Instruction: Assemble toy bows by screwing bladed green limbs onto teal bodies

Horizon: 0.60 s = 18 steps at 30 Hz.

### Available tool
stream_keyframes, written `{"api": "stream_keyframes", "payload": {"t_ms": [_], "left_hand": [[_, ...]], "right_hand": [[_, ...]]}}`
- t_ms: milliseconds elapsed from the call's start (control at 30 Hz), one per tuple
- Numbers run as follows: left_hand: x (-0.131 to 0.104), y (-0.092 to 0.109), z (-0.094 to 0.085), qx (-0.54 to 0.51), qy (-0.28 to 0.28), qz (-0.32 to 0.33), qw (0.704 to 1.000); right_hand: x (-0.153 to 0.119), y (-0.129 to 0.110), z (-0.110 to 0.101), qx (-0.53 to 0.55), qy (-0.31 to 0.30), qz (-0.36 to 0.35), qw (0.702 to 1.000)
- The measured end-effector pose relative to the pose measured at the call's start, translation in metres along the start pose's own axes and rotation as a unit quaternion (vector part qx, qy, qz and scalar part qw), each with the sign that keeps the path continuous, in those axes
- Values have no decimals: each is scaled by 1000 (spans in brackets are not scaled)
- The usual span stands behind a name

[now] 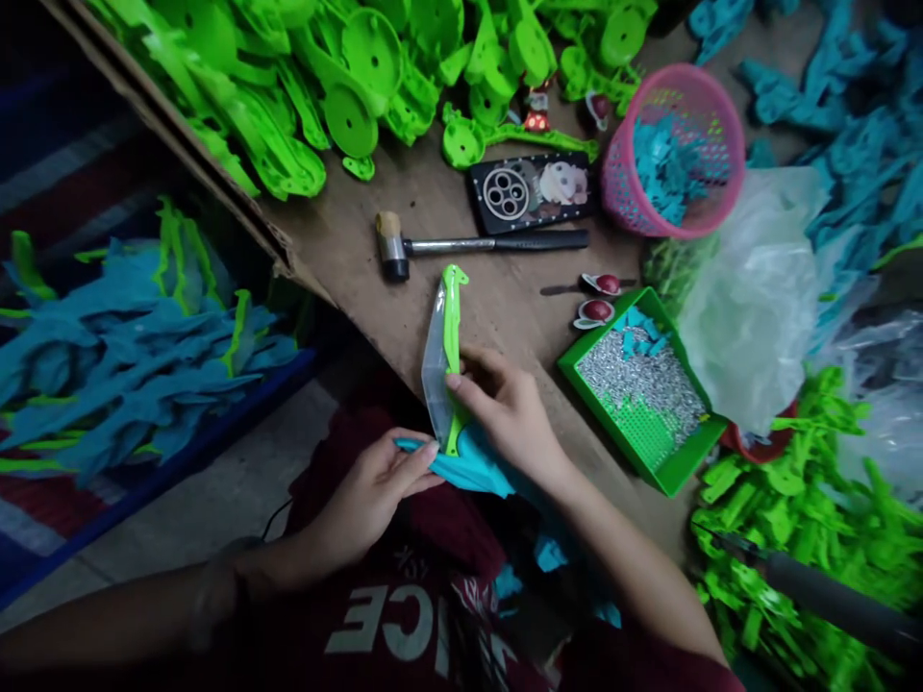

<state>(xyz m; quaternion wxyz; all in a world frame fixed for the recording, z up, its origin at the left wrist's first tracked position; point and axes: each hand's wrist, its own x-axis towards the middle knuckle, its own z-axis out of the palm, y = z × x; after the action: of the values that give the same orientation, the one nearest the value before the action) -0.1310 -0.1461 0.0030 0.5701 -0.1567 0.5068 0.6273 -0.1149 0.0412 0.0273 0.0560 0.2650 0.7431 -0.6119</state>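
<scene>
A narrow bright-green plastic part (451,327) with a clear plastic sheet (434,370) along its left side stands out over the table edge. My right hand (509,408) grips its lower half, thumb on top. A blue piece (476,466), which looks thin and bendable, adjoins its lower end and runs beneath my right wrist. My left hand (386,481) pinches the left tip of this blue piece between thumb and fingers. Whether the blue piece and the green part are joined cannot be made out. Beyond them lies a small mallet (468,245) with a black grip.
Green plastic parts (361,58) are heaped at the back. A phone (534,189), a pink basket (612,183) and a green tray (674,476) of small silvery pieces stand rightward. A dark-handled tool (829,591) juts in at lower right. Blue pieces (137,336) fill a left container.
</scene>
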Motion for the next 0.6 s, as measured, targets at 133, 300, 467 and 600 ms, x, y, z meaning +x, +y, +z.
{"api": "stream_keyframes", "payload": {"t_ms": [133,300,467,600], "left_hand": [[-1,-4,0,16,6,7,1000],[-4,-5,8,-32,9,7,999],[-9,-5,18,-79,32,25,996],[-11,-5,20,-42,36,48,997]], "right_hand": [[0,2,5,-45,-19,-27,998],[0,10,2,0,11,-26,1000],[4,13,1,34,12,-29,999],[3,9,1,2,4,-34,999]]}}
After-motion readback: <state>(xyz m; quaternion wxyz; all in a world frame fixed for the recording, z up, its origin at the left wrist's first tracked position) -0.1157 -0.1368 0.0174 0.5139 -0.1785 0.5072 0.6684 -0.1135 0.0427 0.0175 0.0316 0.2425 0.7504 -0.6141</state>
